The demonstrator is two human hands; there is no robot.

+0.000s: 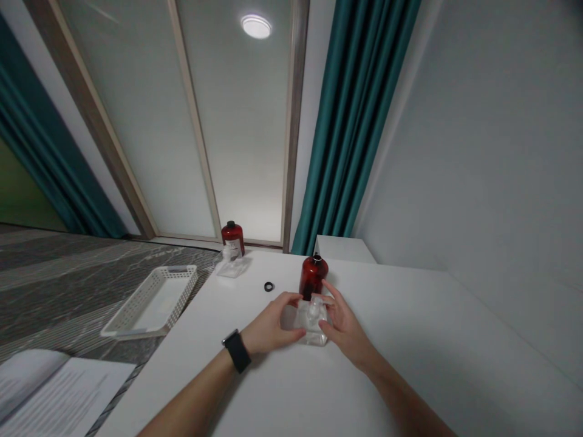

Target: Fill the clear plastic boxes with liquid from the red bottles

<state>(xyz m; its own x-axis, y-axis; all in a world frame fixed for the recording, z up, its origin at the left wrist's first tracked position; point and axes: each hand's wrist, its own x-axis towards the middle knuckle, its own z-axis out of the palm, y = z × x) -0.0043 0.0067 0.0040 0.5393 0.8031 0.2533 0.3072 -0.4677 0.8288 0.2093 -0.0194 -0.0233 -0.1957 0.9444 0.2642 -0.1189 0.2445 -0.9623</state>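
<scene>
A small clear square bottle (313, 335) is on the white table between my two hands. My left hand (273, 328), with a black watch at the wrist, curves its fingers and thumb around the bottle's left side. My right hand (342, 320) holds its right side, thumb at the front and fingers near the neck. Just behind stands a dark red bottle (313, 278), upright, with no cap visible on its neck; its lower part is partly hidden by my fingers. A black ring-shaped cap (268, 286) lies on the table to the left.
At the far left table corner stand another red bottle (233, 233) with a black cap and a second clear bottle (231, 267). A white perforated basket (136, 331) and an open book (86, 388) lie left of the white table (291, 394). Beyond are frosted doors and teal curtains (359, 121).
</scene>
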